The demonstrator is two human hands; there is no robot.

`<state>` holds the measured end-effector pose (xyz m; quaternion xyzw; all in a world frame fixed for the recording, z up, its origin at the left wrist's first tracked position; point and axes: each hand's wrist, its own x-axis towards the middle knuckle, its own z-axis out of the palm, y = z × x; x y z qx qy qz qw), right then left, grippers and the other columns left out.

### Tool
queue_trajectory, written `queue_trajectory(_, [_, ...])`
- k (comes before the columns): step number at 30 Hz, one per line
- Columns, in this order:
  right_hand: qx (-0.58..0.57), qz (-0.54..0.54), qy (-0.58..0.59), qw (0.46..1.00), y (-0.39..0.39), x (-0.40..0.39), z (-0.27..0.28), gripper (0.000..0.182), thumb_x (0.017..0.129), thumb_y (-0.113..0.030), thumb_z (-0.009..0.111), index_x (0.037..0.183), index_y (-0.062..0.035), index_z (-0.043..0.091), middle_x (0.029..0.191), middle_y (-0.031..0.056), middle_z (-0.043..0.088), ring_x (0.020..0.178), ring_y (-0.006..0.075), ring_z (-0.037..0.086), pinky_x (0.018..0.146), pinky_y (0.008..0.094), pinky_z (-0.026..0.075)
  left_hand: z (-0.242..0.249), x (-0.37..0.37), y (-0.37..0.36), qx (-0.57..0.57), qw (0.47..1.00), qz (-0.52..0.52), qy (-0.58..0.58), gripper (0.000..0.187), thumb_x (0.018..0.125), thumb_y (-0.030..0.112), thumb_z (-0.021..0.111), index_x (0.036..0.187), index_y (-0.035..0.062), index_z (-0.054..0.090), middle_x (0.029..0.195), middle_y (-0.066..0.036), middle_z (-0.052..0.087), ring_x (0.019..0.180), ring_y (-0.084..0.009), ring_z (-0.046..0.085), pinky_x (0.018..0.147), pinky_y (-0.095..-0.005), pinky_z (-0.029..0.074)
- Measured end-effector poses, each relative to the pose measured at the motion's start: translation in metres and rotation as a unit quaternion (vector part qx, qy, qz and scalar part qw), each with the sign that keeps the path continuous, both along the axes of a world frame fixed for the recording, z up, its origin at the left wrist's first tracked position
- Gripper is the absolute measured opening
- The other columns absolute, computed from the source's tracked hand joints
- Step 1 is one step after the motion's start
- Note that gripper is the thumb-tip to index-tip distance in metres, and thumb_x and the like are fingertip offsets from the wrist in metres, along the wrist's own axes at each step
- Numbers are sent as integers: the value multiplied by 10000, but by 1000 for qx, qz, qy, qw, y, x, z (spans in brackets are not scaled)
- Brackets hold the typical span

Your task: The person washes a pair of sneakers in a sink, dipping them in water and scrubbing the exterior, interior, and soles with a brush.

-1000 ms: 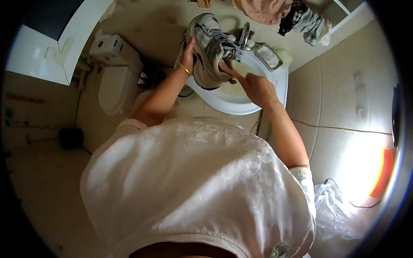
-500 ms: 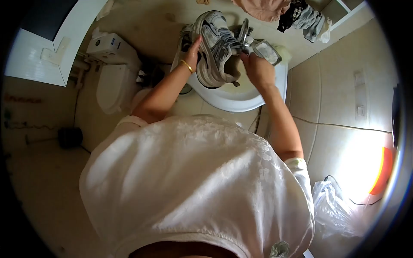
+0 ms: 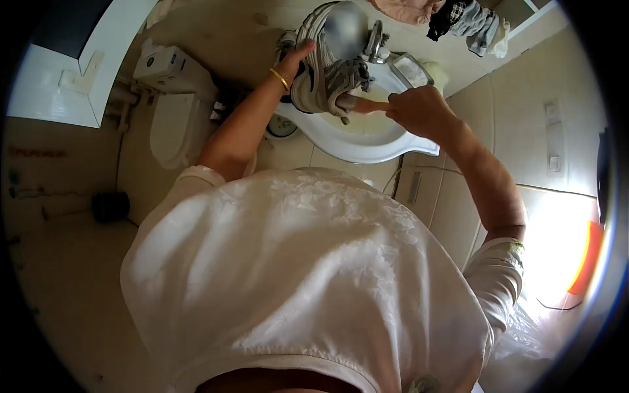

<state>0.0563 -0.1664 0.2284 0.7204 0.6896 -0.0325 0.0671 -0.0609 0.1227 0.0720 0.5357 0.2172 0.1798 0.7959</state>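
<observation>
My left hand (image 3: 293, 67), with a gold bangle at the wrist, grips a worn grey-white sneaker (image 3: 313, 88) by its side and sole. The sneaker is tilted above the white washbasin (image 3: 341, 152), its opening turned toward me. A blurred patch covers part of its toe area. To the right of the sneaker is my right hand (image 3: 422, 112), a finger stretched to the shoe's opening and the others curled. Behind the left hand, a second sneaker (image 3: 285, 44) partly shows. Cloudy, yellowish water (image 3: 367, 126) appears in the basin.
A metal faucet (image 3: 376, 40) and a soap dish (image 3: 411, 69) stand at the basin's back. Socks (image 3: 468, 29) and a pink cloth (image 3: 409, 9) lie beyond. A toilet (image 3: 173, 131) is at left. A plastic bag (image 3: 524, 334) sits at lower right.
My right hand has moved from the laces, right and slightly down, to the shoe's opening. My left hand has tilted the sneaker and shifted it slightly up and left.
</observation>
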Motion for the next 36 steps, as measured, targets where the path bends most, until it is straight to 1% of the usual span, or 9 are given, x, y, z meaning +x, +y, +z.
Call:
queue_trajectory(3, [-26, -104, 213, 971, 4, 22, -10, 278, 850, -297, 521, 763, -44, 595, 537, 54, 526, 491, 166, 517, 467, 300, 387, 27, -7, -18, 69, 998, 11, 10, 474, 788, 437, 613, 1084, 68, 585, 1084, -13, 565, 995, -127, 507, 914, -280, 352])
queue_trajectory(7, [-161, -273, 585, 746, -12, 29, -30, 418, 875, -420, 464, 823, -27, 596, 476, -43, 318, 393, 66, 285, 377, 242, 216, 33, -16, -13, 121, 992, -22, -10, 450, 785, 399, 629, 1042, 30, 599, 1015, -20, 592, 937, -112, 528, 864, -263, 384])
queue_trajectory(10, [-218, -321, 574, 721, -18, 8, -45, 387, 887, -397, 463, 833, -36, 590, 471, -1, 387, 374, 117, 367, 368, 274, 282, 37, -16, -15, 101, 994, -13, -35, 433, 786, 362, 640, 1045, 17, 595, 1031, -42, 596, 914, -114, 548, 839, -255, 412])
queue_trajectory(13, [94, -95, 165, 977, -15, 7, -55, 358, 868, -383, 493, 817, -40, 585, 516, 81, 510, 448, 201, 520, 422, 341, 389, 46, -15, -31, 141, 990, 19, -12, 433, 797, 350, 630, 1060, 9, 588, 1055, -50, 592, 970, -115, 538, 886, -261, 395])
queue_trajectory(17, [279, 28, -117, 953, -12, 16, -39, 178, 797, -273, 591, 731, -111, 552, 601, 39, 552, 505, 234, 560, 464, 355, 429, 27, -6, -23, 63, 997, 19, -33, 418, 818, 315, 610, 1100, 9, 574, 1083, -41, 586, 1040, -121, 513, 944, -273, 361])
queue_trajectory(24, [105, -116, 170, 973, -29, -7, -97, 216, 853, -286, 541, 863, -74, 579, 534, 32, 491, 463, 159, 506, 454, 320, 381, 60, -9, -29, 183, 981, -66, -5, 530, 761, 345, 670, 1150, 14, 531, 1068, -51, 583, 966, -137, 535, 878, -266, 399])
queue_trajectory(29, [-54, -324, 697, 637, -37, 14, -82, 338, 883, -372, 502, 914, -48, 594, 501, -1, 397, 399, 97, 320, 386, 253, 217, 58, -10, -31, 184, 977, -74, -77, 550, 752, 376, 676, 1141, 15, 530, 1058, -46, 578, 951, -125, 525, 860, -267, 407])
queue_trajectory(33, [-99, -338, 824, 444, -40, -4, -88, 319, 910, -336, 462, 921, -37, 572, 534, -50, 261, 443, 57, 222, 384, 199, 176, 62, -9, -25, 213, 973, -75, -57, 577, 733, 392, 691, 1138, 13, 530, 1026, -50, 589, 929, -124, 531, 840, -267, 416])
queue_trajectory(36, [-15, -228, 557, 799, -32, 3, -99, 311, 893, -348, 480, 920, -57, 584, 511, 55, 408, 445, 127, 395, 432, 265, 318, 56, -7, -20, 189, 978, -83, -13, 569, 734, 385, 691, 1132, 8, 536, 1007, -58, 598, 917, -123, 540, 821, -266, 424])
